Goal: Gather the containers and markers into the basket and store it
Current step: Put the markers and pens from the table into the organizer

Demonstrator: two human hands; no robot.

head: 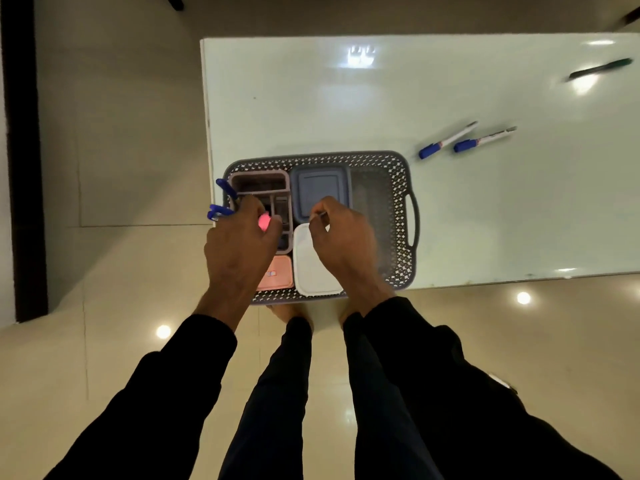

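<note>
A grey perforated basket [398, 188] sits at the table's near left corner. Inside it are a mauve divided organizer [258, 183], a blue-lidded container [320, 188], a white-lidded container [311, 268] and a pink-lidded container [277, 277]. My left hand [242, 244] hovers over the organizer, gripping a bundle of markers: blue caps [221, 211] stick out to the left and a pink cap [264, 222] shows between my fingers. My right hand [341, 237] is over the basket's middle, pinching a thin pale marker [320, 215]. Two blue-capped markers [446, 140] [485, 138] and a dark green marker [601, 68] lie on the table.
The white glossy table [346, 109] has its left edge just beside the basket and its near edge under the basket's front. Beige tiled floor [121, 168] surrounds it. My legs and feet stand right below the table edge.
</note>
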